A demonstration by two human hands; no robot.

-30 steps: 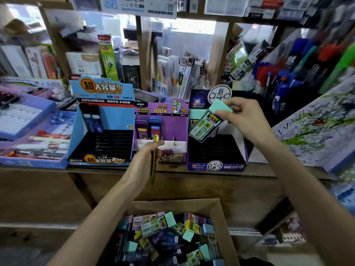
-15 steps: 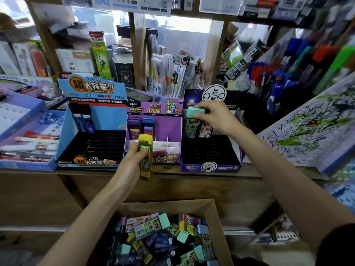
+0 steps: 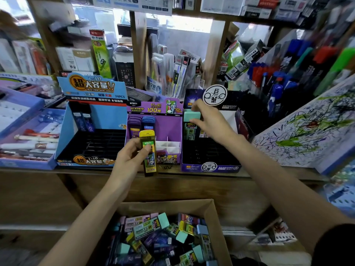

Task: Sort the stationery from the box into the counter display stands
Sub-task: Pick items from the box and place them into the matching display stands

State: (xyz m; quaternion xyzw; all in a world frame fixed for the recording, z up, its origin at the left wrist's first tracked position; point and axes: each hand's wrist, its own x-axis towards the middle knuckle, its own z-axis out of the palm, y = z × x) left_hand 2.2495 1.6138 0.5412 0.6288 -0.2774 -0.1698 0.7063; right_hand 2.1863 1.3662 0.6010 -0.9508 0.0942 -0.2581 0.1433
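Note:
My left hand (image 3: 129,160) grips a yellow-capped lead case (image 3: 148,152) upright, in front of the purple display stand (image 3: 171,129). My right hand (image 3: 208,120) pinches the mint-green cap of a lead case (image 3: 191,120) standing in the back row of the dark purple display stand (image 3: 209,166). A blue display stand (image 3: 88,131) at the left holds two dark cases at its back. The cardboard box (image 3: 215,221) below the counter is full of several mixed lead cases.
The wooden counter edge (image 3: 269,175) runs under the stands. A blue tray of correction pens (image 3: 28,143) lies at the left. A scribbled test pad (image 3: 311,131) leans at the right, with marker racks (image 3: 288,73) behind. Shelves of packaged goods fill the back.
My right hand carried the mint-capped case down and set it upright in the dark purple stand's back row. My left hand raised the yellow case and turned it face-on before the purple stand.

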